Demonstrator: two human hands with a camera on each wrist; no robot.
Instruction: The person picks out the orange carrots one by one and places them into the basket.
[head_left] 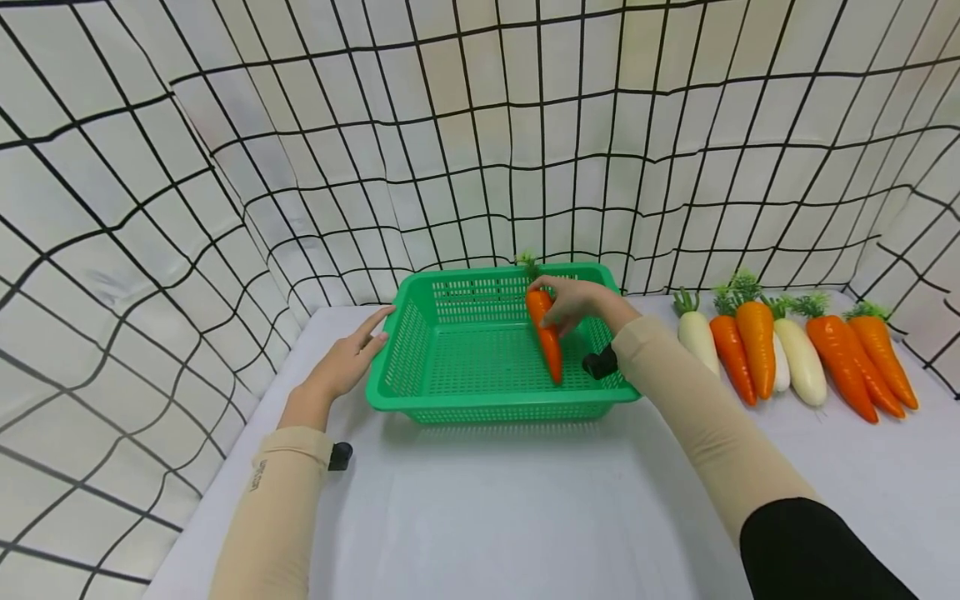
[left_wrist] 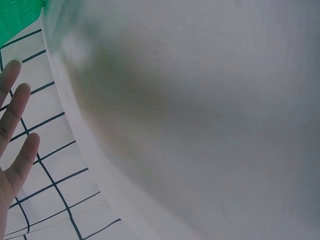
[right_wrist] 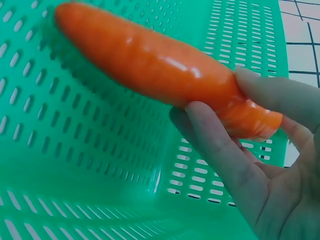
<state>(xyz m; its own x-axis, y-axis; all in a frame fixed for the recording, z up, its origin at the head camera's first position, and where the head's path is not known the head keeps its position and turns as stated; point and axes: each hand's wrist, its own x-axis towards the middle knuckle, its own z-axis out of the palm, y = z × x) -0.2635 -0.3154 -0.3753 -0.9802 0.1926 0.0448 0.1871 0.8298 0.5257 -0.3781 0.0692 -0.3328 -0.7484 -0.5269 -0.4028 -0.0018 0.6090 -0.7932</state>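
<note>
My right hand (head_left: pixel 572 304) grips an orange carrot (head_left: pixel 546 337) near its leafy top, inside the green plastic basket (head_left: pixel 502 400). In the right wrist view the thumb and fingers pinch the carrot (right_wrist: pixel 155 60) at its thick end, its tip pointing down over the slotted floor. Green leaves stick up above the hand by the far rim. At the basket's left side is my left hand (head_left: pixel 347 360), its fingers extended by the rim. The left wrist view shows straight, spread fingers (left_wrist: pixel 17 112), with a corner of the basket (left_wrist: pixel 20 17) above them.
Right of the basket lies a row of several carrots (head_left: pixel 756 346) and white radishes (head_left: pixel 801 362), leaves toward the back. A white cloth covers the table (head_left: pixel 480 508). Black netting (head_left: pixel 465 133) over white sheeting stands behind and along both sides.
</note>
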